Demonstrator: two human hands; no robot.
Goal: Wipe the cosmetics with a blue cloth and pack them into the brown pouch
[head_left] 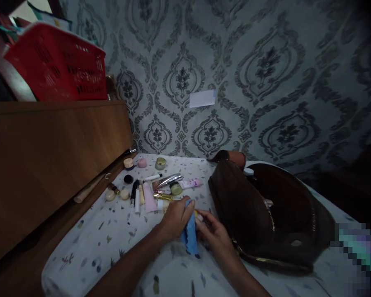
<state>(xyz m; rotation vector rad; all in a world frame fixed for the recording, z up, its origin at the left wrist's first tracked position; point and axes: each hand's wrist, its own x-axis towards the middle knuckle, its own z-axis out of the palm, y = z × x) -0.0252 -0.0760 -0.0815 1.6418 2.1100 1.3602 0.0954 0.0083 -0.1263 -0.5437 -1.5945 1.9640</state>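
Observation:
My left hand [177, 216] is closed around a blue cloth [191, 237], whose zigzag edge hangs below the fingers. Close beside it, my right hand [214, 231] pinches a small item with a bit of yellow [196, 213] showing; its kind is mostly hidden by the fingers and the cloth. Just beyond my left hand lie cosmetics: a gold tube [163, 196], a green jar [175, 188], a pink squeeze tube [149, 197] and a white-and-pink tube [191, 183]. To the right of my right hand sits an unzipped dark brown bag [235, 206].
More small jars, such as a gold-lidded one [160, 163] and a pink one [142, 163], stand toward the wall. A wooden cabinet [58, 152] borders the left side, with a red basket [58, 62] on top. Patterned cloth [89, 251] covers the surface.

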